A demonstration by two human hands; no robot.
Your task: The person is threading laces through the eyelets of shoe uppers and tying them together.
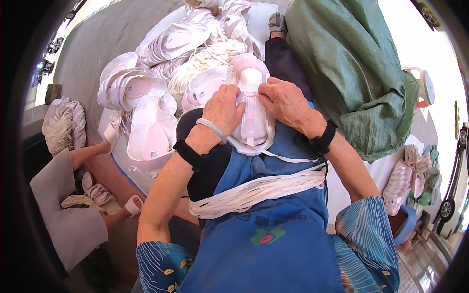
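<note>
A white and pink shoe upper [252, 115] lies lengthwise on my lap, its pink toe end pointing away from me. My left hand [222, 113] is closed on its left edge, fingers curled and thumb near the eyelet area. On the opposite edge, my right hand [288, 105] pinches the upper with thumb and bent fingers. One white lace [288, 157] trails from the heel end toward my right wrist. Across my blue apron [264, 239] lies a bundle of white laces [259, 192]. What sits between the fingertips is partly hidden.
Beyond my hands is a heap of white and pink shoe uppers [134, 88] with loose cream laces [205, 61]. A green tarp-like cloth [351, 73] fills the right. Another person's leg [93, 156] is at the left. Tied bundles of uppers [403, 180] stand at the right.
</note>
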